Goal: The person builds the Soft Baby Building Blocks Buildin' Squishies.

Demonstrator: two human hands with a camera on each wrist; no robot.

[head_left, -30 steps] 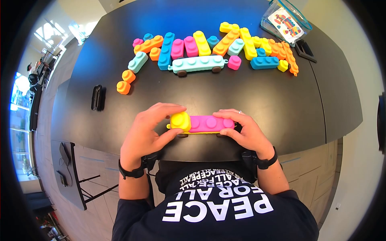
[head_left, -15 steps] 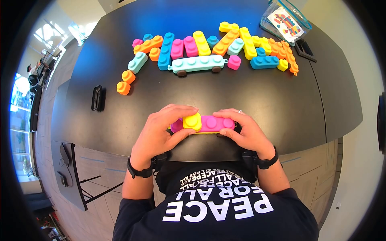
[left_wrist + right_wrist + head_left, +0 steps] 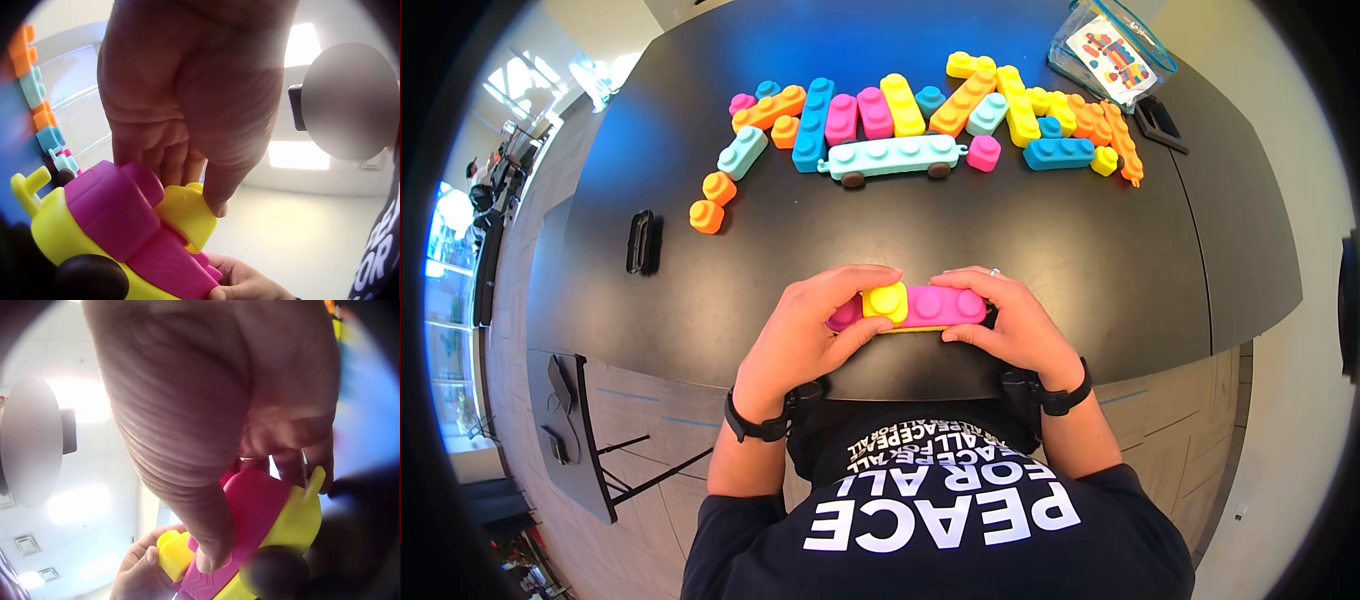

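Note:
In the head view a magenta brick row (image 3: 945,312) lies near the table's front edge, on a yellow wheeled base (image 3: 49,228) with a dark wheel (image 3: 94,278) and a yellow hook at its end. My left hand (image 3: 815,320) pinches a small yellow block (image 3: 885,303) between thumb and fingers, over the studs left of the row's middle. The left wrist view has this block tilted against a magenta stud. My right hand (image 3: 1015,322) grips the right end of the magenta row, its thumb on the near side and its fingers on the far side.
A light-blue wheeled base (image 3: 895,155) stands ahead, in front of a line of several coloured bricks, including a long dark-blue brick (image 3: 813,125). A small black tray (image 3: 640,242) lies at left. A clear zip bag (image 3: 1110,55) sits at the back right.
My left hand has slid right with the yellow block, from the row's left end to nearer its middle, uncovering magenta at the left. My right hand stays at the right end.

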